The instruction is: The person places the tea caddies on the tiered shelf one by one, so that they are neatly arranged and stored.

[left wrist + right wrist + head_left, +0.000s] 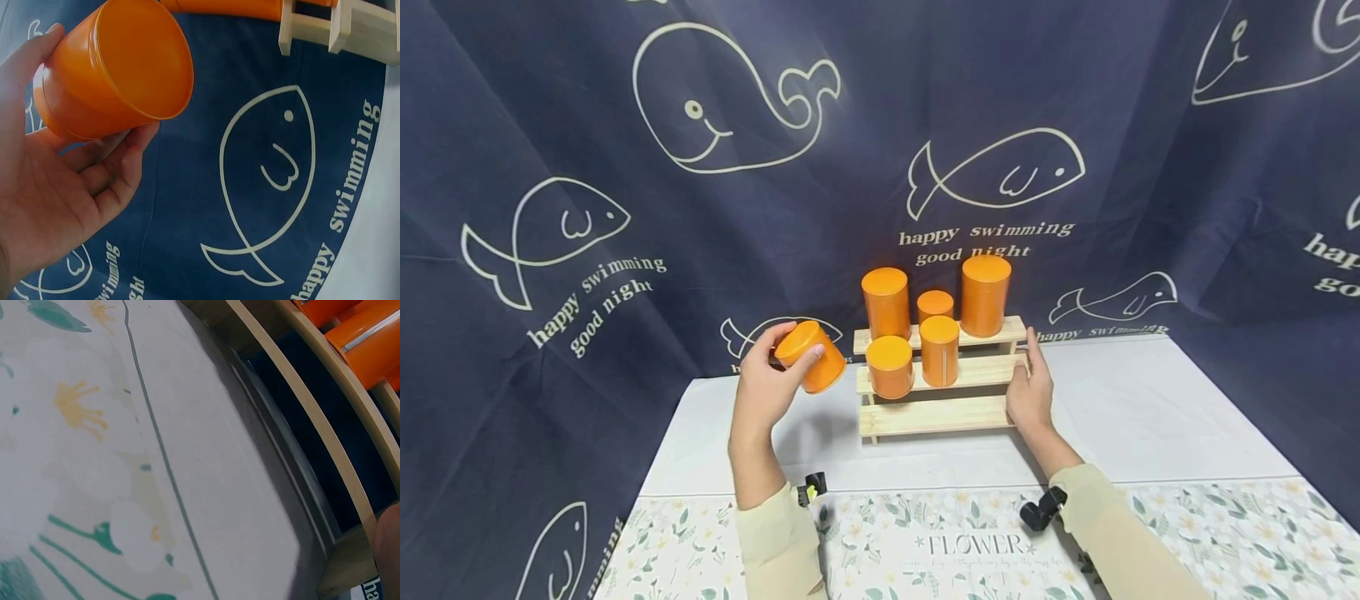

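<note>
My left hand point(769, 385) grips an orange canister point(817, 364) in the air, left of the wooden tiered rack point(936, 415). The canister is tilted. In the left wrist view, the round end of this canister point(147, 59) faces the camera, and the thumb and fingers lie around its sides. On the right, my right hand point(1032, 392) holds the end of the rack. Only a bit of that hand point(389, 540) shows in the right wrist view, against the rack's end. The bottom step of the rack bears nothing.
The top step carries a tall canister point(886, 304), a small canister point(935, 305) and another tall canister point(985, 296). A wide canister point(891, 368) and a slim canister point(940, 352) stand on the middle step. Behind hangs a dark blue curtain point(850, 208); a flowered mat point(925, 521) covers the table's front.
</note>
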`<action>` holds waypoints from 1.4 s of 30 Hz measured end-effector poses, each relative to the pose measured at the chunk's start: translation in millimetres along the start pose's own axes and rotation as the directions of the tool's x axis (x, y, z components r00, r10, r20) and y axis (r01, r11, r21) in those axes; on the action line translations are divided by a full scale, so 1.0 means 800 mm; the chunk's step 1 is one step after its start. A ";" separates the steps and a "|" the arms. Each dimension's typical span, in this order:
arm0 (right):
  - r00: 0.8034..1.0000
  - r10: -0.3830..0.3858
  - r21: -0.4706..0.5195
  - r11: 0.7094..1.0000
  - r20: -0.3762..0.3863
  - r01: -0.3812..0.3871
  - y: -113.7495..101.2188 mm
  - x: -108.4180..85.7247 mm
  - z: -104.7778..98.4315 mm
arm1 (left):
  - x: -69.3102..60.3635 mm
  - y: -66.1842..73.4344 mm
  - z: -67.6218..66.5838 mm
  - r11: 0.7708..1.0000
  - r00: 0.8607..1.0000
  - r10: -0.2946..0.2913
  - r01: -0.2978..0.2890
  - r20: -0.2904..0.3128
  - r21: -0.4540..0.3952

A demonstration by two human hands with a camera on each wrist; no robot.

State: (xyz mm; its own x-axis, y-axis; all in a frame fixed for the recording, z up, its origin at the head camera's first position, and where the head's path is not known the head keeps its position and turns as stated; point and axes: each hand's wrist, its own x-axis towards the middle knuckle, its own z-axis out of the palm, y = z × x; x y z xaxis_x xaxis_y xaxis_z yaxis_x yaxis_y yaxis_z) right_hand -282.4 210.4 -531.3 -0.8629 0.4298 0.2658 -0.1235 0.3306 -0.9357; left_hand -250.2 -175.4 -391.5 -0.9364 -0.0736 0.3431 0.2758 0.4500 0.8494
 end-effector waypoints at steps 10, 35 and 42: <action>1.000 0.014 0.013 1.000 -0.003 -0.014 0.001 -0.002 0.000 | -0.001 0.014 0.023 0.998 0.995 0.067 -0.067 0.070 -0.005; 1.000 0.009 0.052 0.999 -0.018 -0.008 0.003 0.000 0.001 | -0.008 0.043 0.041 0.987 0.984 0.157 -0.159 0.084 0.011; 0.999 0.017 0.046 0.999 -0.031 -0.016 0.002 0.000 0.001 | -0.012 0.053 0.049 0.981 0.976 0.192 -0.194 0.100 0.016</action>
State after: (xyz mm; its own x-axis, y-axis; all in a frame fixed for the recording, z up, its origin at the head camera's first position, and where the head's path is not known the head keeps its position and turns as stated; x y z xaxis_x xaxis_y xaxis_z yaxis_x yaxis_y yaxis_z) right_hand -283.0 210.5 -532.7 -0.8494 0.4612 0.2566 -0.1322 0.2848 -0.9494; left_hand -238.1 -120.3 -374.4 -0.8830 0.1033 0.4579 0.4490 0.4702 0.7598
